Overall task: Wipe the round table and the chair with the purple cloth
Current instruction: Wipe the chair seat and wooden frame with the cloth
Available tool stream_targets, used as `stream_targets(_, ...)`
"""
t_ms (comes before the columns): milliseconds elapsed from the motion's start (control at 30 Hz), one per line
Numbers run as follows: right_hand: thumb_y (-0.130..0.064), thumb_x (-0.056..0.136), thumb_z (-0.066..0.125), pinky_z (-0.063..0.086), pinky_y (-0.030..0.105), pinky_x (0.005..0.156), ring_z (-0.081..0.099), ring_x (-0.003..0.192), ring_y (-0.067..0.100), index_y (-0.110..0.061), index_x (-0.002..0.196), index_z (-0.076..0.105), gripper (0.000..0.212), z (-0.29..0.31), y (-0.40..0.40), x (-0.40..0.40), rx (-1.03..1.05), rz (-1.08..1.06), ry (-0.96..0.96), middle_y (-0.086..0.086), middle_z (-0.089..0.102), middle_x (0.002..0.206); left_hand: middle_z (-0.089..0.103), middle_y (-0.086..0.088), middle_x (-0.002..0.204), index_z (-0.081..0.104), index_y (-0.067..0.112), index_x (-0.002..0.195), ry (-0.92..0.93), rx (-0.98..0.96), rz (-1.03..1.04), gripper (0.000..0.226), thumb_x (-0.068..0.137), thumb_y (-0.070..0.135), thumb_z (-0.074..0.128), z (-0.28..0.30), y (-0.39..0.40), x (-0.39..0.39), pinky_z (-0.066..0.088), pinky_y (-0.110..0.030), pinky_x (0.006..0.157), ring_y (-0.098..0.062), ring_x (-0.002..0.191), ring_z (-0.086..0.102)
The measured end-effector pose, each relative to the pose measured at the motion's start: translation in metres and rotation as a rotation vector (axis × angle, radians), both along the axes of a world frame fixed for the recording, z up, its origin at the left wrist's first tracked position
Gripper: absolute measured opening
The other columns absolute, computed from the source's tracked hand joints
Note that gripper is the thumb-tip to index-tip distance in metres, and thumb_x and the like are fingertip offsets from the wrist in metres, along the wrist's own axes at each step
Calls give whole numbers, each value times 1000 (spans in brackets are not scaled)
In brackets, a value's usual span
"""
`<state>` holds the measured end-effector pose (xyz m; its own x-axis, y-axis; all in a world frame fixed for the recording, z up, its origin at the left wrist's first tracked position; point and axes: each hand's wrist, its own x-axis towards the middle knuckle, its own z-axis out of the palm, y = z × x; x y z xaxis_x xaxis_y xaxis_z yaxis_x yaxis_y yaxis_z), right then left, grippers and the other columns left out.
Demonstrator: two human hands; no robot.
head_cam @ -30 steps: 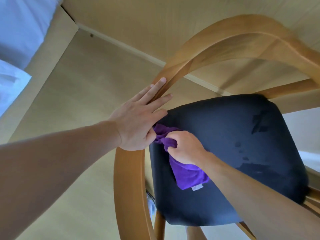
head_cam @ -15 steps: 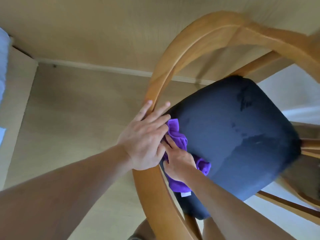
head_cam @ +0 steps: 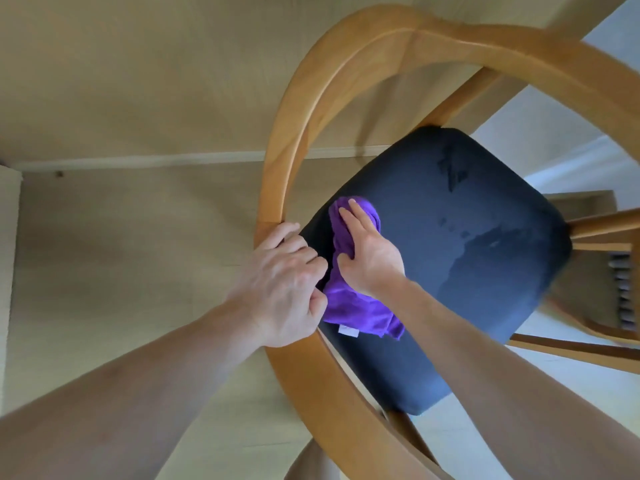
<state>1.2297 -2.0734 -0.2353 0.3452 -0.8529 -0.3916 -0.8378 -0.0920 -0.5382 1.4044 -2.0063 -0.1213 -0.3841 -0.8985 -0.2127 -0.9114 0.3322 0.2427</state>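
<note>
Pale wooden flooring lies under the chair (head_cam: 346, 74). On its dark seat (head_cam: 467, 258) lies the purple cloth (head_cam: 349, 303), pressed flat by the right hand (head_cam: 372, 258), fingers straight. Left hand (head_cam: 284, 282) curls round the frame; best keep that brace and sweep toward the damp patches.

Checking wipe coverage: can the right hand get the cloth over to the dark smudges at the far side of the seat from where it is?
Probably yes. The right hand presses the purple cloth flat on the seat, and bare cushion runs unbroken to the smudges. The left hand grips the wooden frame off to the side.
</note>
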Motion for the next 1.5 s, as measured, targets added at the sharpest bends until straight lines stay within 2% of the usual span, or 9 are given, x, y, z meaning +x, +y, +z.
stream_targets(133,-34,95,52,52,36,63,64,101,33,-31,162,3,83,-18,28,15,151,144,271,-14,-26,166,73,0,96,73,12,94,-27,36,-8,45,78,26,33,3,-1,0,17,-38,127,-25,104,63)
stream_targets(267,-38,96,51,45,33,53,57,83,26,-38,160,-4,84,-21,96,-15,188,387,292,-19,-30,163,72,-4,118,73,10,108,-41,67,-29,48,79,26,38,5,-3,-2,24,-42,125,-26,118,61)
stream_targets(367,-36,96,50,42,33,59,58,99,25,-40,160,4,79,-14,112,-49,198,453,302,-25,-23,164,66,-7,135,70,11,116,-65,80,-42,49,80,25,40,5,-2,0,27,-46,123,-27,127,57)
stream_targets(600,-26,89,51,51,35,63,66,96,27,-31,162,3,88,-4,59,-48,202,-61,193,-24,-20,166,41,-15,161,50,13,147,-164,96,-547,66,84,30,39,9,-13,-5,26,-56,122,-32,146,42)
stream_targets(767,-28,94,48,48,35,71,59,121,26,-28,163,-1,84,-9,31,-12,214,-66,177,-18,-26,165,37,-14,163,47,13,151,-211,113,-461,71,83,33,38,14,-14,-9,24,-52,125,-31,148,39)
stream_targets(1033,-34,95,49,41,36,60,52,104,29,-39,160,-7,85,-16,118,-81,158,464,366,-27,-47,150,38,-12,162,48,14,148,-218,133,-363,69,81,33,41,12,-12,-9,28,-51,123,-30,147,39)
stream_targets(1200,-31,91,51,52,41,80,55,123,31,-46,158,7,82,-18,66,-148,104,-41,384,-31,-16,164,40,-11,161,49,15,146,-236,135,-338,68,81,35,41,11,-11,-10,33,-52,121,-29,145,41)
stream_targets(1333,-22,89,51,43,36,76,60,119,30,-30,161,13,82,-21,32,-123,198,-403,309,-24,-16,166,40,-12,160,48,15,147,-253,136,-352,69,82,35,39,11,-11,-11,34,-51,120,-29,143,42)
stream_targets(1500,-25,87,56,55,37,79,64,111,27,-33,162,9,89,-12,93,-52,239,-52,228,-26,-27,163,40,-11,161,47,16,148,-270,144,-352,70,82,34,34,12,-11,-12,33,-51,121,-29,144,42)
